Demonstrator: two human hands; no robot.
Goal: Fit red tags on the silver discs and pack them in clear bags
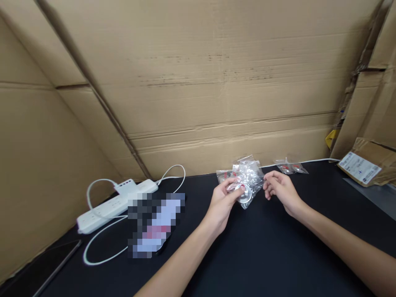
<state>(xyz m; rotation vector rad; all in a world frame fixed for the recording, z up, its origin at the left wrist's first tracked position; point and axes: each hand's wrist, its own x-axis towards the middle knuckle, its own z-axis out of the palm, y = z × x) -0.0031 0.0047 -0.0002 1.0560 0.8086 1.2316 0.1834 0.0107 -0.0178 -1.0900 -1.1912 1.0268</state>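
My left hand (224, 200) is closed on a round white-and-silver disc (245, 194), with the thumb lying across its face. A small red mark shows near the thumb tip, and clear plastic wraps the disc. Behind it is a pile of crinkled clear plastic bags (247, 171), some with red print. To the right of the pile, my right hand (280, 189) has its fingers curled in and the thumb close to them. Its fingertips are by the edge of the plastic; whether they pinch anything cannot be made out.
Two small clear packets (292, 167) with red marks lie at the back right. A white power strip (117, 206) with cables and a blurred-out item (161, 225) lie left. A dark flat device (46, 264) is front left. A labelled brown package (368, 163) stands right; cardboard walls (216, 82) surround the black table.
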